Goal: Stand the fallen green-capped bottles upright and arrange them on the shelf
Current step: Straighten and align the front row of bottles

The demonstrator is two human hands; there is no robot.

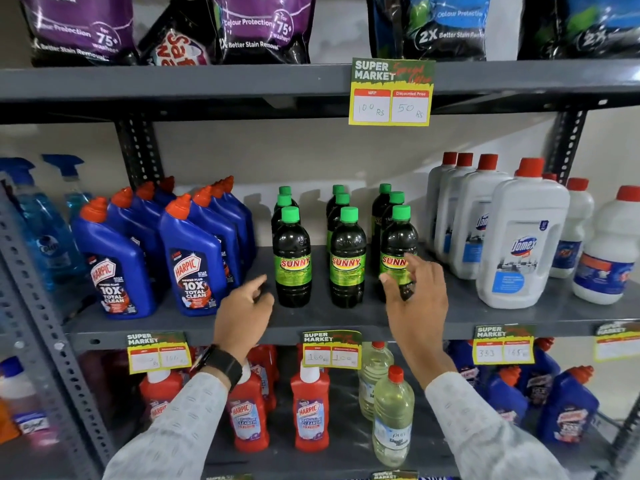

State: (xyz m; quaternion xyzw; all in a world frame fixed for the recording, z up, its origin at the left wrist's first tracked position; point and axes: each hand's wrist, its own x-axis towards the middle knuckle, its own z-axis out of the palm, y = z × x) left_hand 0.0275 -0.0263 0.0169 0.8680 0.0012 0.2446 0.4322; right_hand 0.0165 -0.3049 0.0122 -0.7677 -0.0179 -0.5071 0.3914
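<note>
Several dark bottles with green caps and green SUNNY labels stand upright in three rows on the grey middle shelf (450, 315). The front ones are the left bottle (291, 261), the middle bottle (347, 261) and the right bottle (396, 244). My right hand (415, 299) rests its fingers against the label and lower body of the front right bottle, partly covering it. Just left of the front left bottle hovers my left hand (242, 313), fingers apart, holding nothing and not touching it.
Blue Harpic bottles (194, 261) crowd the shelf to the left, white Domex jugs (519, 244) to the right. Price tags (331, 349) hang from the shelf edge. Red cleaner bottles (310, 407) and clear bottles (393, 417) fill the shelf below; detergent pouches (259, 26) sit above.
</note>
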